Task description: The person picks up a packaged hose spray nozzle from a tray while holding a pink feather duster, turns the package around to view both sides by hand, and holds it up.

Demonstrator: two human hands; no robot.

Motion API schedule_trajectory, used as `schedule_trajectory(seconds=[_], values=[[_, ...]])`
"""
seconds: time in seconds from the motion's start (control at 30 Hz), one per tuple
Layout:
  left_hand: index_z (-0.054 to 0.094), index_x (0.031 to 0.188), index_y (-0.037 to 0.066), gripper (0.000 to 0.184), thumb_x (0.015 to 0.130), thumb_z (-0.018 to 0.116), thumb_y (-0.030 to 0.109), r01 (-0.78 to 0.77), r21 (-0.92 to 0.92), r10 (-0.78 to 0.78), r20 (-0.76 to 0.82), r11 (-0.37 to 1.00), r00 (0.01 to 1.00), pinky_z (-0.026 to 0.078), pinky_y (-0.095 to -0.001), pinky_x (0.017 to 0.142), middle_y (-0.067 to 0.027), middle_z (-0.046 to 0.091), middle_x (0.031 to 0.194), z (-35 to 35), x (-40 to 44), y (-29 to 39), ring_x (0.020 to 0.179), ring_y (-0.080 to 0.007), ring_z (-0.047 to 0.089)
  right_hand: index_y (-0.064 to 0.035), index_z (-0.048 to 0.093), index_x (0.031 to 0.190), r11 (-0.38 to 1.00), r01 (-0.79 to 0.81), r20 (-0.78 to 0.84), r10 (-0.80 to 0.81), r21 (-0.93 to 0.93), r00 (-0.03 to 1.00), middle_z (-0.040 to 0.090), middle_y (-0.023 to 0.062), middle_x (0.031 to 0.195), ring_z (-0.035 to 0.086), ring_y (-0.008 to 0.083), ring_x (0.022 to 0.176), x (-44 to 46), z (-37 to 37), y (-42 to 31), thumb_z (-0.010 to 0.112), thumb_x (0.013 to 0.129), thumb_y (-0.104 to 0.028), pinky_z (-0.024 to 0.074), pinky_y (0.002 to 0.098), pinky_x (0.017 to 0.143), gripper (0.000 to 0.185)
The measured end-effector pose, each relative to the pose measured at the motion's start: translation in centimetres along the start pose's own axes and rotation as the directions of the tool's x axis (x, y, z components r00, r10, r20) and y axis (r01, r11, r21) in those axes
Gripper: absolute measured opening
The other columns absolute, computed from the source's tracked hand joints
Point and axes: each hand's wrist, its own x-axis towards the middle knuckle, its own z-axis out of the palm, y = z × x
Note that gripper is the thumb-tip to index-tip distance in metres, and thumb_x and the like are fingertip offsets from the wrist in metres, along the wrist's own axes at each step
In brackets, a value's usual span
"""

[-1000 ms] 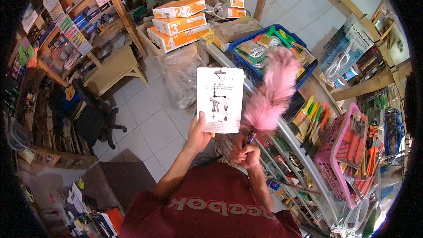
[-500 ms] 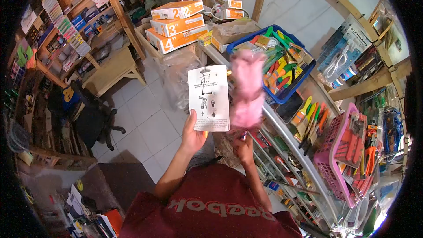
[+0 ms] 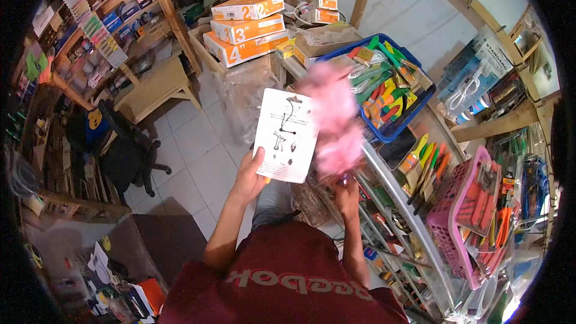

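My left hand grips the lower left corner of a white printed package card, its thumb lying on the front. Line drawings of a spray gun and small fittings show on the card, which tilts slightly to the right. In my right hand is the handle of a fluffy pink duster, held upright and blurred by motion. The duster's head is at the card's right edge; whether they touch I cannot tell. My right fingers are wrapped around the dark handle.
A blue basket of paintbrushes and tools stands on the glass display counter, with a pink basket of tools nearer me. Orange boxes are stacked at the back. At the left are a wooden bench and a black chair.
The pink duster's head has swung left toward the card. The card has tilted clockwise, and my left hand has shifted slightly left. Both hands keep their hold.
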Motion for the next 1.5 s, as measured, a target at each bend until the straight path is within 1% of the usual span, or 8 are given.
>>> schedule_trajectory(seconds=[0.13,0.23,0.43,0.7,0.83,1.1,1.23,1.5], values=[[0.047,0.119,-0.002,0.044,0.095,0.041,0.034,0.086,-0.200,-0.079,0.040,0.976,0.996,0.048,-0.0253,0.066,-0.0117,0.060,0.107,-0.3,-0.3,-0.1,0.085,-0.0141,0.060,-0.0011,0.055,0.078,0.970,0.065,-0.063,-0.051,0.236,0.997,0.055,0.0043,0.067,0.049,0.0125,0.061,-0.3,1.1,1.5,0.050,0.071,-0.008,0.0376,0.0270,0.053,0.011],[0.047,0.120,-0.001,0.043,0.095,0.041,0.033,0.147,-0.367,-0.145,0.033,0.918,0.989,0.045,-0.0325,0.086,-0.0118,0.058,0.115,0.1,-0.1,-0.2,0.101,-0.0203,0.058,0.0008,0.056,0.075,0.956,0.127,0.071,-0.112,-0.265,0.991,0.056,0.0085,0.065,0.049,0.0166,0.062,-0.3,0.7,-0.3,0.053,0.074,-0.012,0.0403,0.0332,0.059,0.013],[0.045,0.124,0.003,0.040,0.094,0.042,0.030,0.186,-0.467,-0.192,0.035,0.864,0.981,0.037,-0.0372,0.098,-0.0107,0.056,0.119,-0.5,0.0,-1.5,0.111,-0.0232,0.052,-0.0007,0.058,0.090,0.988,0.011,0.026,-0.015,0.154,1.000,0.059,0.0067,0.077,0.052,0.0142,0.069,-0.7,1.5,4.1,0.056,0.079,-0.014,0.0435,0.0315,0.063,0.017],[0.044,0.119,0.004,0.034,0.092,0.050,0.023,-0.009,0.165,0.027,-0.112,0.986,0.993,0.043,-0.0232,0.052,-0.0032,0.058,0.094,0.6,0.1,-3.9,0.069,-0.0083,0.054,-0.0013,0.055,0.105,0.889,-0.062,0.262,-0.067,0.454,0.963,0.059,0.0079,0.097,0.054,0.0161,0.083,-3.1,2.5,1.9,0.062,0.082,-0.029,0.0452,0.0306,0.069,0.036],[0.047,0.116,0.004,0.034,0.089,0.055,0.023,0.042,0.083,-0.035,-0.086,0.996,0.996,0.040,-0.0224,0.049,-0.0037,0.058,0.089,2.2,-0.2,-4.9,0.068,-0.0090,0.053,-0.0031,0.057,0.109,0.978,-0.015,0.145,0.046,-0.210,0.988,0.060,0.0115,0.103,0.055,0.0202,0.092,-3.0,2.7,-7.8,0.055,0.087,-0.023,0.0454,0.0352,0.078,0.030],[0.046,0.117,0.003,0.049,0.087,0.046,0.042,0.221,-0.479,-0.243,0.017,0.849,0.970,0.046,-0.0336,0.063,-0.0101,0.057,0.108,1.9,-0.6,-6.7,0.082,-0.0226,0.057,-0.0090,0.053,0.121,0.187,0.587,0.315,-0.696,-0.788,0.646,0.055,0.0143,0.118,0.049,0.0294,0.112,-1.2,2.5,8.8,0.051,0.088,-0.018,0.0340,0.0414,0.097,0.034],[0.044,0.123,0.005,0.065,0.084,0.034,0.056,0.272,-0.612,-0.265,0.104,0.742,0.958,0.043,-0.0393,0.078,-0.0123,0.054,0.114,1.5,-0.7,-6.7,0.098,-0.0272,0.053,-0.0085,0.040,0.097,-0.596,0.099,0.548,-0.644,-0.797,0.534,0.038,0.0008,0.089,0.043,0.0156,0.077,0.3,2.4,7.4,0.045,0.093,-0.039,0.0423,0.0272,0.066,0.031],[0.032,0.136,0.004,0.086,0.080,0.021,0.068,0.290,-0.548,-0.217,0.196,0.785,0.956,0.025,-0.0451,0.102,-0.0134,0.040,0.135,0.9,0.9,-5.4,0.123,-0.0299,0.038,-0.0072,0.048,0.083,-0.798,0.004,0.737,-0.554,-0.603,0.387,0.048,0.0024,0.077,0.045,0.0151,0.069,2.0,0.6,9.6,0.051,0.091,-0.034,0.0416,0.0286,0.059,0.028]])
